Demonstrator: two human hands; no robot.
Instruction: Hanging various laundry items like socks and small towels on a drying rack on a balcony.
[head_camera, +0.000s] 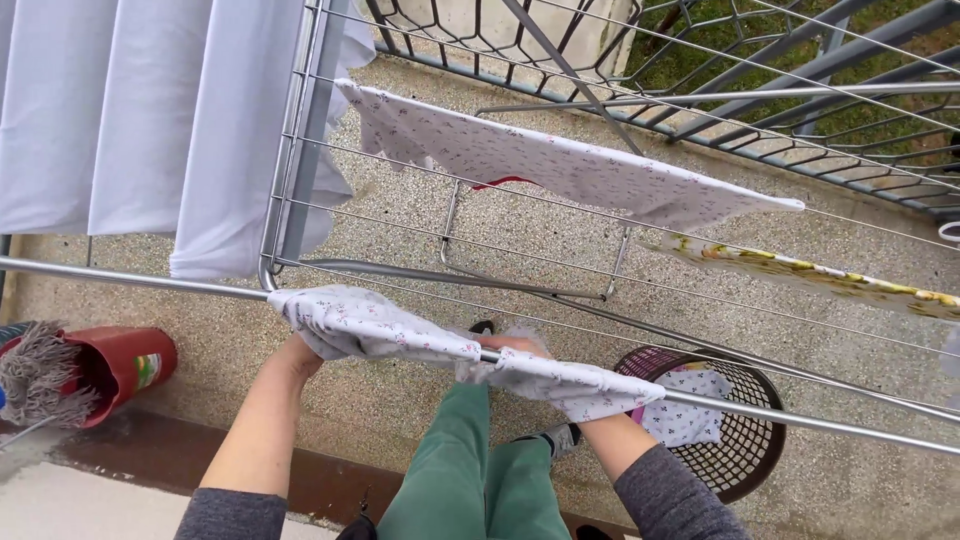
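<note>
Head view: a metal drying rack (620, 215) is seen spanning a pebbled floor (420, 230), with white sheets (150, 120) hung at its left end. A floral cloth (420, 345) is draped over the nearest rail, just above a dark laundry basket (745, 450). Its left end is gripped from beneath by the left hand (300, 352). The right hand (515, 347) is pressed against its middle; whether that grip is closed cannot be told.
</note>
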